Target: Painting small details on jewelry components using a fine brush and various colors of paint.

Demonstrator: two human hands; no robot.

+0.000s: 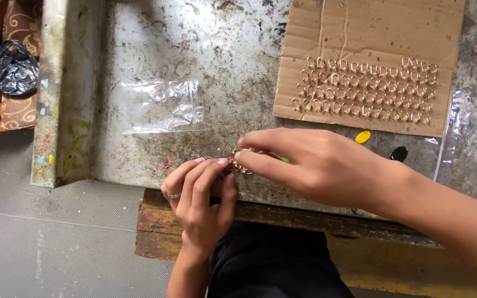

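My left hand (200, 196), a ring on one finger, rests at the near edge of the worn grey work surface (233, 66), its fingertips touching a small cluster of copper-coloured ring pieces (238, 164). My right hand (316, 163) reaches in from the right and pinches the same cluster between thumb and forefinger. Further back, a brown cardboard sheet (371, 27) carries several rows of small gold-coloured rings (365, 91) standing upright.
A crumpled clear plastic bag (161, 105) lies left of centre. A yellow paint blot (362, 136) and a black one (398, 153) sit near the cardboard. A clear plastic strip (451, 138) lies at right. A black bag (11, 67) sits on a chair at far left.
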